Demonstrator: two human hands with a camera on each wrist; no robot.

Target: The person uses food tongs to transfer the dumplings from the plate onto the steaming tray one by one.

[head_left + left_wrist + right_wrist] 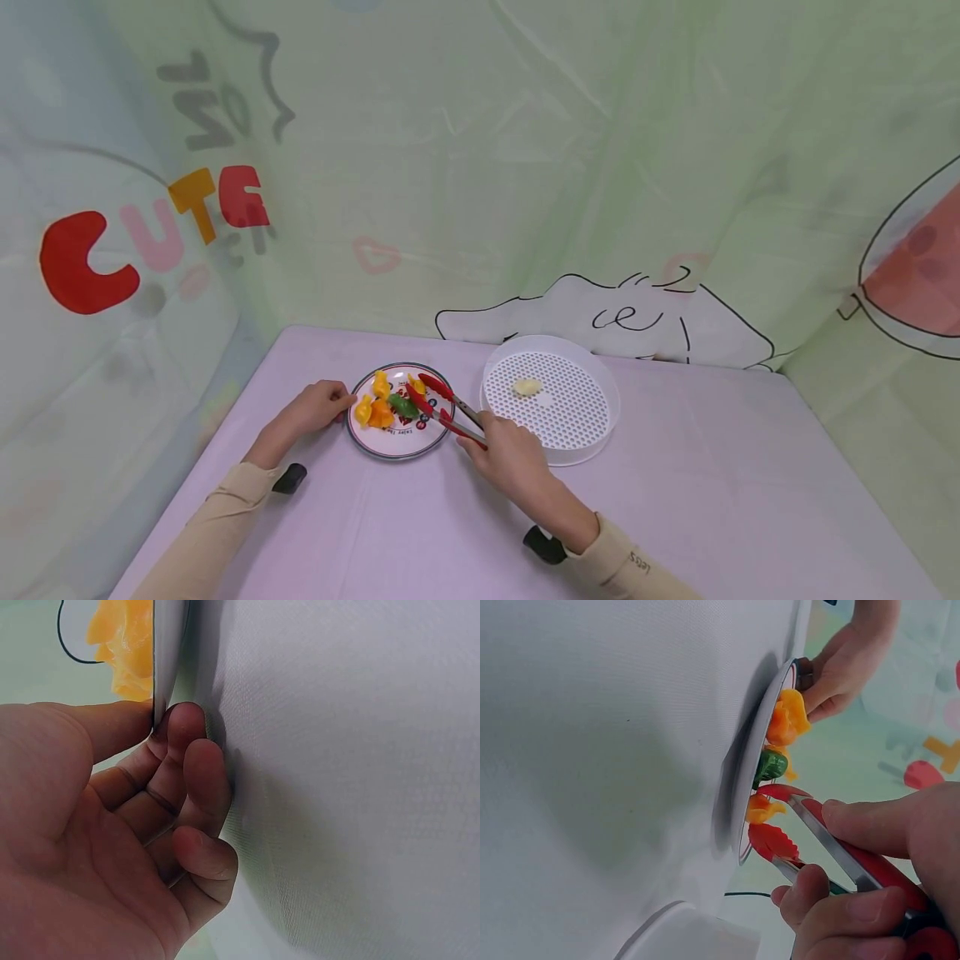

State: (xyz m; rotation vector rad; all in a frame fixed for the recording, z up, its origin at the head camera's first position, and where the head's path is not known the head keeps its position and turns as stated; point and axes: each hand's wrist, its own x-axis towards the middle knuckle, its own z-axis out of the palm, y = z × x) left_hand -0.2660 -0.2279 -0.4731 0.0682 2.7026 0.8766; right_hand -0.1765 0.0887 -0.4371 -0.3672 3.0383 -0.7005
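My left hand (pixel 324 404) holds the rim of a round white plate (pixel 390 451), thumb on top and fingertips underneath, as the left wrist view shows. Several wavy yellow and orange pieces (pixel 381 414) lie on the plate around a glossy dark green piece (pixel 403 406). My right hand (pixel 512 454) grips metal tongs (pixel 832 847) with red handles and red tips. The two tips are spread apart over the plate's right side. Between them, in the right wrist view, sits a yellow piece (pixel 762 809), close to the green one.
Right of the plate stands a round white tray (pixel 611 408) with a perforated bottom and raised wall, partly behind my right hand. A pale yellow piece (pixel 527 387) lies in it. The light cloth-covered table (pixel 720 483) meets a printed curtain (pixel 420 167) at its back edge.
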